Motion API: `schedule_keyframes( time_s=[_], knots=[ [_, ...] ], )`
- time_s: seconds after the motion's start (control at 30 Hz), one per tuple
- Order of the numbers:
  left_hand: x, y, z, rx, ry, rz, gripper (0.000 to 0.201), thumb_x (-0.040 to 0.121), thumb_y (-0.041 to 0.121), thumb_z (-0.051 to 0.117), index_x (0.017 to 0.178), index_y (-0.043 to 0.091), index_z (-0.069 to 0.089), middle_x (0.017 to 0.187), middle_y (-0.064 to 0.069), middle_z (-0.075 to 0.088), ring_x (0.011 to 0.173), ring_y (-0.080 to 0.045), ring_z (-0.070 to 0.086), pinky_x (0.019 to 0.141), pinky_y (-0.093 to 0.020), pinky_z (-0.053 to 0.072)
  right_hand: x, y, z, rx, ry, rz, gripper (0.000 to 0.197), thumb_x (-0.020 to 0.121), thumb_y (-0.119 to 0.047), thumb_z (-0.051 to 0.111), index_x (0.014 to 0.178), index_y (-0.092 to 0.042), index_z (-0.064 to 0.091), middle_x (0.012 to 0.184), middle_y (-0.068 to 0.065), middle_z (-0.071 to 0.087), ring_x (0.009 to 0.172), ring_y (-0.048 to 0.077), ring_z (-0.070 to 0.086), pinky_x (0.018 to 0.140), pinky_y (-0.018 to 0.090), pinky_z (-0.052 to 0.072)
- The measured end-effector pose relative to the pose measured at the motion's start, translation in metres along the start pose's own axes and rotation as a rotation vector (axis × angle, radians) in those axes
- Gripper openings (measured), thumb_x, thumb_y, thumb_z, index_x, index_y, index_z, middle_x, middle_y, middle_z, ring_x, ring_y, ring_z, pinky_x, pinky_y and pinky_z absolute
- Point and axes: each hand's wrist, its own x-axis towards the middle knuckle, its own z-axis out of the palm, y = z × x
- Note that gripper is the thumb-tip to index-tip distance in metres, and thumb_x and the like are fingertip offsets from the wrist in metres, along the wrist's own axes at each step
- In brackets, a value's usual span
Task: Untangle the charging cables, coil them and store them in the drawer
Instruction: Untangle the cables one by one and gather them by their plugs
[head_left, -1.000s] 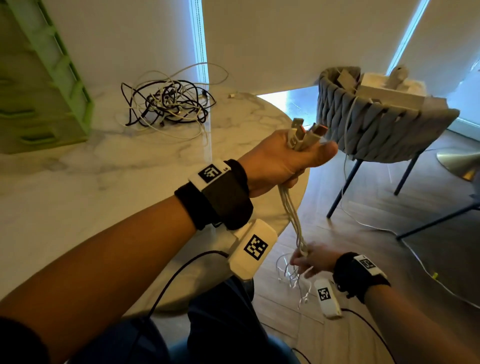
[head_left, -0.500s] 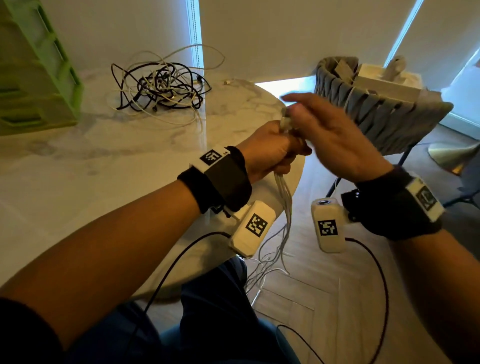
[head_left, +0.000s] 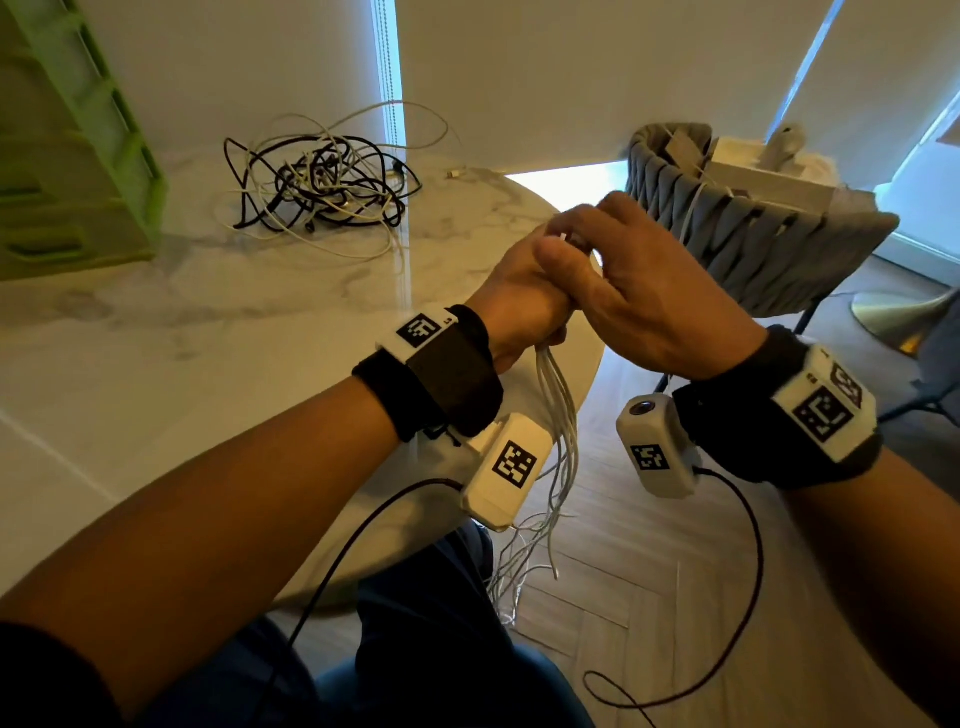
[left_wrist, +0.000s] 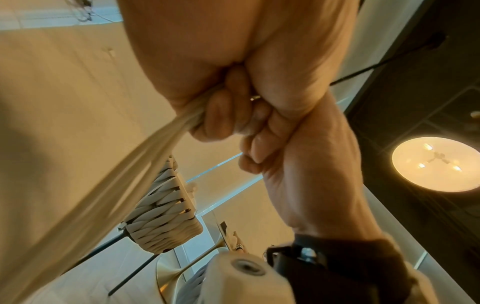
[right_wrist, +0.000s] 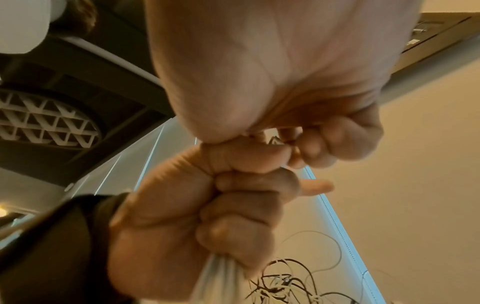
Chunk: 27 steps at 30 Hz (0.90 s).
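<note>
Gripping a bundle of white cables (head_left: 558, 415) in my left hand (head_left: 519, 306), fist closed tight around it, just off the near-right rim of the marble table (head_left: 208, 364). Strands thin, smooth, round; they hang limp below the fist and splay into loose ends above the herringbone wood floor (head_left: 649, 597). In the left wrist view the bundle (left_wrist: 116, 185) leaves the curled fingers (left_wrist: 221, 115) as 1 pale, blurred band.

Right hand (head_left: 639, 291) sits over the top of the left fist, fingers bent down onto the cable ends there. In the right wrist view its fingertips (right_wrist: 311, 148) curl against something small; what they pinch is hidden, so I cannot tell whether the right hand truly grips.

Tangled heap of cables (head_left: 322, 192) lies on the table's far side, well apart from my hands: black and white strands knotted, loops sprawling flat on the glossy veined stone. Green drawer unit (head_left: 72, 171) stands at the table's far-left edge, boxy plastic, slotted handles. Grey woven-rope chair (head_left: 737, 244) stands beyond the table's right rim, pale boxes on its seat. Black fabric bands and white blocky tagged modules on both wrists.
</note>
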Motion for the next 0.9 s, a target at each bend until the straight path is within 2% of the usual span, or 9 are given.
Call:
schedule_keyframes(
  time_s=[0.13,0.27,0.4,0.5,0.67,0.73,0.8,0.87,0.9],
  knots=[
    [0.001,0.002,0.003,0.033,-0.029,0.011,0.035,0.088,-0.015,0.045,0.081,0.019,0.046,0.044,0.01,0.042,0.038,-0.003,0.036,0.039,-0.019,0.031,0.003,0.004,-0.003,-0.006,-0.01,-0.05,0.041,0.099,-0.048,0.025,0.11,-0.018,0.051,0.092,0.001,0.054,0.078,0.018,0.054,0.066,0.024,0.036],
    [-0.003,0.005,0.005,0.096,-0.065,-0.001,0.041,0.086,-0.02,0.044,0.084,0.021,0.043,0.06,0.0,0.042,0.037,0.0,0.044,0.04,-0.015,0.036,0.001,0.004,-0.005,-0.165,-0.021,-0.001,0.058,0.091,-0.062,0.016,0.116,-0.02,0.048,0.081,0.0,0.056,0.06,0.01,0.051,0.055,0.023,0.035],
    [-0.003,0.008,0.007,0.108,-0.091,-0.018,0.041,0.082,-0.021,0.046,0.076,0.019,0.043,0.049,0.009,0.044,0.036,-0.001,0.041,0.041,-0.016,0.035,0.002,0.006,-0.007,-0.241,0.013,-0.048,0.053,0.095,-0.054,0.02,0.112,-0.015,0.052,0.08,0.002,0.057,0.057,0.011,0.048,0.052,0.021,0.03],
    [-0.004,0.016,0.008,0.129,-0.101,-0.042,0.036,0.084,-0.017,0.048,0.07,0.016,0.045,0.044,0.01,0.045,0.038,-0.003,0.043,0.043,-0.017,0.037,0.003,0.009,-0.013,-0.23,0.055,-0.185,0.05,0.098,-0.045,0.025,0.102,-0.005,0.056,0.074,0.0,0.048,0.051,0.01,0.039,0.05,0.018,0.025],
    [-0.006,0.02,0.011,0.156,-0.167,-0.148,0.031,0.089,-0.01,0.043,0.066,0.01,0.045,0.059,-0.005,0.038,0.05,-0.013,0.036,0.05,-0.024,0.039,-0.005,0.014,-0.013,-0.213,0.088,-0.158,0.053,0.096,-0.048,0.019,0.096,-0.01,0.056,0.071,0.002,0.051,0.051,0.002,0.04,0.052,0.015,0.024],
    [-0.007,0.019,0.012,0.16,-0.216,-0.199,0.027,0.093,-0.002,0.043,0.069,0.01,0.047,0.06,-0.004,0.038,0.049,-0.012,0.037,0.051,-0.025,0.041,-0.012,0.015,-0.011,-0.062,0.144,-0.114,0.042,0.096,-0.05,0.027,0.093,-0.018,0.055,0.069,0.0,0.051,0.053,0.005,0.046,0.053,0.012,0.032],
    [-0.008,0.019,0.012,0.15,-0.242,-0.261,0.029,0.098,0.013,0.045,0.069,0.014,0.044,0.057,0.0,0.033,0.048,-0.012,0.032,0.049,-0.025,0.038,-0.023,0.022,-0.008,0.372,0.224,-0.013,0.029,0.091,-0.049,0.045,0.1,-0.023,0.053,0.066,-0.001,0.051,0.053,0.008,0.047,0.053,0.014,0.04],
    [-0.009,0.02,0.011,0.11,-0.209,-0.272,0.04,0.1,0.025,0.047,0.061,0.017,0.039,0.051,0.004,0.028,0.045,-0.012,0.025,0.045,-0.023,0.029,-0.038,0.032,-0.004,0.927,0.175,0.158,0.043,0.079,-0.053,0.066,0.111,-0.029,0.05,0.061,-0.006,0.044,0.049,0.01,0.039,0.047,0.021,0.036],
    [-0.009,0.021,0.012,0.081,-0.196,-0.253,0.044,0.1,0.027,0.048,0.058,0.018,0.036,0.049,0.005,0.026,0.044,-0.012,0.023,0.044,-0.023,0.026,-0.047,0.039,0.003,1.099,0.051,0.25,0.055,0.07,-0.056,0.075,0.113,-0.03,0.051,0.059,-0.007,0.043,0.048,0.01,0.035,0.045,0.022,0.033]
  ],
)
